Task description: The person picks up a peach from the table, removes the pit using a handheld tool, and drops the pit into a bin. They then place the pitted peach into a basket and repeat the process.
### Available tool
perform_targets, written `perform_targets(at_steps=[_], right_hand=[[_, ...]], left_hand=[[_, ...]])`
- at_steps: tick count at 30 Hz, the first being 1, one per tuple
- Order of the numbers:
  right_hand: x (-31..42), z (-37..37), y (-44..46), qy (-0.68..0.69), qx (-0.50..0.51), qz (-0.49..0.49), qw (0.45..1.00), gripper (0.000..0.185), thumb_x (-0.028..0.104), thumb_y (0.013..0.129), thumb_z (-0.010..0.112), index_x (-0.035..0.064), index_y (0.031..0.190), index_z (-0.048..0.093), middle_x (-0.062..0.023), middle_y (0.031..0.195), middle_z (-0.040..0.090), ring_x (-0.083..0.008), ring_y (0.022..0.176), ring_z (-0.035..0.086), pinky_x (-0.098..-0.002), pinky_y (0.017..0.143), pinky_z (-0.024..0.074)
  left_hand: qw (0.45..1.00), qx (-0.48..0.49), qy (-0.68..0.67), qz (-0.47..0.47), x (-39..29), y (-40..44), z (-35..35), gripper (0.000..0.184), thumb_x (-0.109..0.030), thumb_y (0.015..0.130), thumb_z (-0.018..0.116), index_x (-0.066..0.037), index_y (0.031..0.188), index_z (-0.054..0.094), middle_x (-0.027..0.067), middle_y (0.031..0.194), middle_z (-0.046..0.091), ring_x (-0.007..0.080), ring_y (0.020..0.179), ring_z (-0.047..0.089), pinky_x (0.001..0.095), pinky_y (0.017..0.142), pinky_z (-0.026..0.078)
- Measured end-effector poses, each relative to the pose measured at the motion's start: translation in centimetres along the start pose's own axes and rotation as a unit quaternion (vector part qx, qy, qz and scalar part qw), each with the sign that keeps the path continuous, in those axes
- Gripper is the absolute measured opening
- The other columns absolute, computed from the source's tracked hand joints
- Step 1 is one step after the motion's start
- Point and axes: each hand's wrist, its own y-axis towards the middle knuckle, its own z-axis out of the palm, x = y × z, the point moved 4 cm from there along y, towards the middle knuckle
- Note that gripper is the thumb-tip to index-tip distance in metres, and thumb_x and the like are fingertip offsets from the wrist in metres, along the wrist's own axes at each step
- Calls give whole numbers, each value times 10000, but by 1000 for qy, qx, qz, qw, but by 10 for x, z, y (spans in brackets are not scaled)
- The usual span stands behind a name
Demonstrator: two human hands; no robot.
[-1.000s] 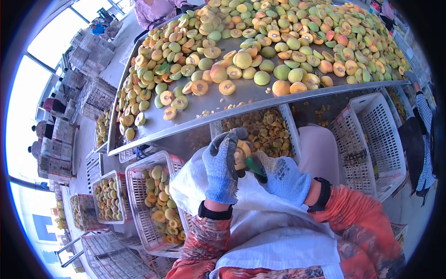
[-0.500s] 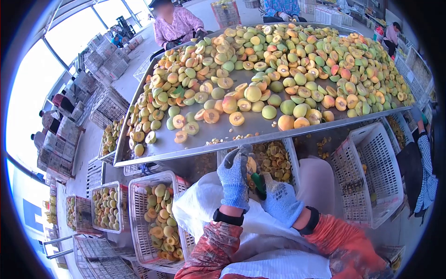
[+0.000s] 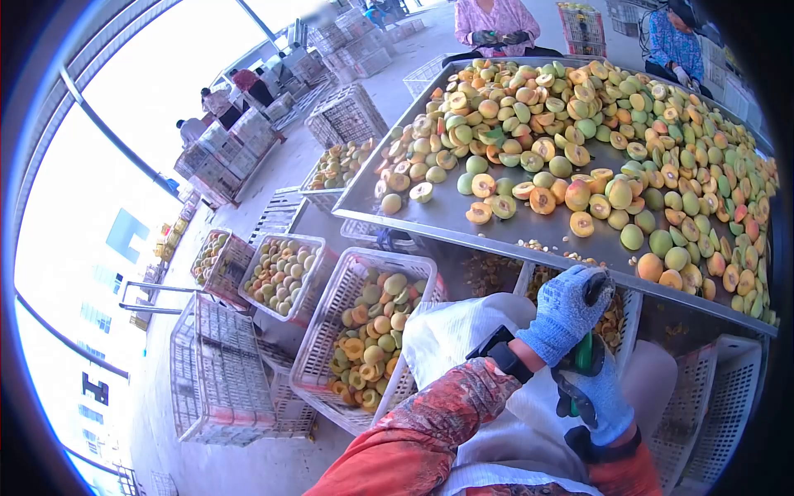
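Observation:
My left hand (image 3: 569, 310), in a blue and grey glove, is closed near the table's front edge; whatever it holds is hidden by its fingers. Just below it, my right hand (image 3: 602, 398), gloved alike, is wrapped round a green-handled tool (image 3: 584, 354). The two hands are close together above my lap. Beyond them, halved and whole yellow-green fruit (image 3: 577, 195) lies piled on a metal table (image 3: 463, 235). A crate of small cut fruit pieces (image 3: 632, 324) stands under the table edge, partly behind my left hand.
A white crate of fruit (image 3: 433, 273) stands left of my lap, with a smaller fruit crate (image 3: 321, 248) beyond. Empty crates (image 3: 217, 372) stand at lower left, others (image 3: 732, 397) at right. Two people (image 3: 495, 25) (image 3: 674, 41) sit behind the table.
The view has swung left, so the table and my hands appear farther right. The fruit piece seen earlier in my left hand is no longer visible. My right hand still grips the green tool.

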Motion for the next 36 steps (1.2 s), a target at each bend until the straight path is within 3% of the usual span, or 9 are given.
perform_targets(at_steps=[3, 10, 12, 25, 27, 28, 30, 33, 36], right_hand=[[14, 2, -1, 46, -2, -64, 997, 303, 21, 741, 639, 37, 971, 442, -59, 728, 530, -119, 476, 520, -262, 376, 426], [14, -2, -9, 18, -13, 23, 1000, 317, -5, 731, 633, 22, 1005, 476, -49, 714, 520, -130, 460, 521, -268, 344, 427], [11, -3, -11, 78, 18, 38, 996, 324, -6, 728, 641, 25, 1009, 483, -50, 700, 518, -131, 455, 521, -268, 344, 427], [-27, -53, -2, 292, 75, 48, 952, 255, 187, 918, 497, 70, 1145, 490, -16, 800, 560, -120, 575, 551, -242, 441, 446], [-9, -51, -10, 277, 254, -48, 925, 256, 190, 928, 497, 68, 1153, 495, 13, 801, 550, -90, 614, 538, -204, 497, 439], [-14, -52, -4, 277, 252, -48, 926, 256, 190, 928, 497, 68, 1153, 495, 13, 801, 550, -90, 614, 538, -204, 497, 439], [-36, -70, 16, 199, -85, -4, 976, 304, 85, 923, 461, 52, 1225, 466, -93, 1135, 523, -171, 969, 572, -234, 769, 477], [0, -38, 7, -81, -210, -234, 946, 341, 158, 918, 529, 40, 1235, 482, -25, 1037, 567, -98, 933, 544, -217, 825, 442], [-47, -67, 34, 139, -95, -140, 976, 392, 86, 877, 574, 20, 1249, 471, -72, 1169, 517, -191, 1070, 521, -303, 914, 424]], left_hand=[[996, -37, -56, 51, -4, 9, -1, 247, -266, 784, 640, -37, 870, 673, 161, 795, 651, 332, 799, 626, 380, 739, 498], [955, 221, -113, -159, 23, 20, 12, 221, -220, 765, 627, -8, 798, 682, 167, 728, 653, 259, 672, 644, 347, 682, 499], [928, 256, -209, -175, 14, 16, 7, 207, -174, 807, 597, 10, 850, 683, 64, 756, 668, 107, 669, 587, 258, 637, 476], [860, 164, -386, -290, 9, 11, 25, 299, 0, 725, 598, -18, 1023, 599, 71, 945, 637, 219, 859, 620, 294, 772, 489], [607, 131, -659, -424, 43, 9, 36, 288, -57, 760, 615, -41, 1046, 591, 72, 998, 626, 213, 944, 610, 317, 814, 496], [857, 100, -457, -214, 49, 8, 32, 267, -207, 854, 566, -71, 1082, 592, 68, 1050, 608, 186, 979, 599, 321, 817, 497], [803, 82, -517, -285, 55, 6, 33, 302, -245, 873, 541, -76, 1120, 575, 70, 1076, 599, 180, 984, 594, 319, 830, 491], [715, 34, -600, -356, 81, -11, 57, 370, -196, 871, 515, -62, 1216, 514, 82, 1123, 580, 189, 1015, 575, 323, 875, 473], [666, 140, -652, -334, 63, -30, 66, 418, -122, 851, 481, -25, 1256, 463, 121, 1133, 568, 220, 1022, 566, 346, 870, 478]])
